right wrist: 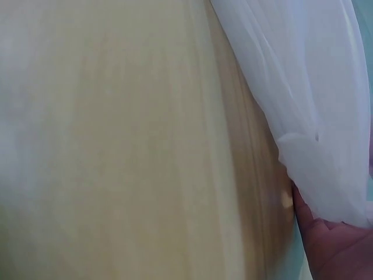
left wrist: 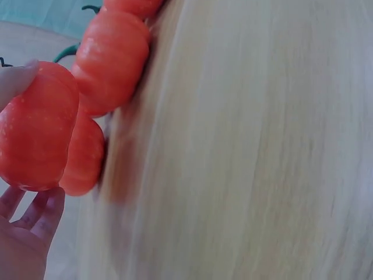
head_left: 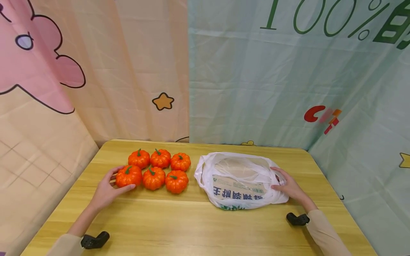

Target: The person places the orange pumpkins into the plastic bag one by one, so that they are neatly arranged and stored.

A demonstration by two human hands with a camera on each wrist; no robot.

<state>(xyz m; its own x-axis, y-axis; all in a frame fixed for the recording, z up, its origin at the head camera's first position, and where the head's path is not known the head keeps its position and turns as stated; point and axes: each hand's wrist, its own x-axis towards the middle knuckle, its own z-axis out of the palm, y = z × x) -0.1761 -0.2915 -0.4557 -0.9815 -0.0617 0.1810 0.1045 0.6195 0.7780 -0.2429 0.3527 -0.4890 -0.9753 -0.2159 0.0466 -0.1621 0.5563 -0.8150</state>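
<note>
My left hand (head_left: 107,190) grips a small orange pumpkin (head_left: 129,176) with a green stem, the front-left one of a group. In the left wrist view, the thumb lies on one side of this pumpkin (left wrist: 38,128) and the fingers (left wrist: 49,213) on the other. My right hand (head_left: 289,186) holds the right side of a white plastic bag (head_left: 224,204) with printed characters, its mouth spread. In the right wrist view, the bag's thin film (right wrist: 315,116) covers part of that hand (right wrist: 341,251).
Several more pumpkins stand in two rows beside the held one, among them a front-row pumpkin (head_left: 154,178) and a back-row pumpkin (head_left: 180,162). All rest on a wooden table (head_left: 192,227). Printed curtains (head_left: 240,89) hang behind and at the sides. Black wrist devices (head_left: 95,240) show on both arms.
</note>
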